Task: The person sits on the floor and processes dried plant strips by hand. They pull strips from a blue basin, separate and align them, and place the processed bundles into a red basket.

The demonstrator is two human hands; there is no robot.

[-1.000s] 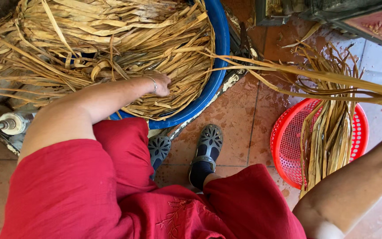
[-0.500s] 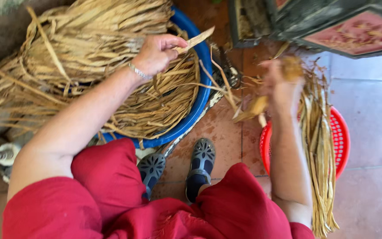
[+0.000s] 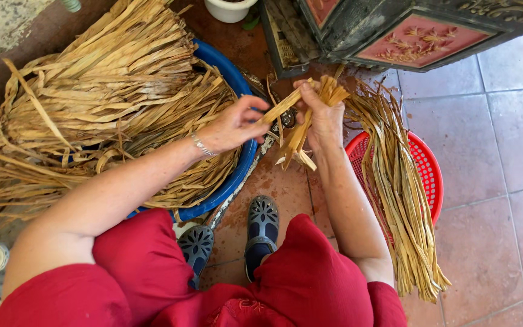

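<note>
The left hand (image 3: 231, 126) and right hand (image 3: 322, 118) are both pinching one dry leaf strip (image 3: 282, 109), which is risking snapping if they are pulling unevenly.

Home courtyard or porch used for handcraft. Floor of reddish terracotta tiles (image 3: 503, 200). At 10 o'clock, blue plastic basin (image 3: 237, 91) heaped with dried leaf strips (image 3: 104, 115); at 3 o'clock, red plastic basket (image 3: 428, 175). At 1 o'clock, carved painted cabinet (image 3: 407, 36); white pot (image 3: 230, 8) at 12.
</note>
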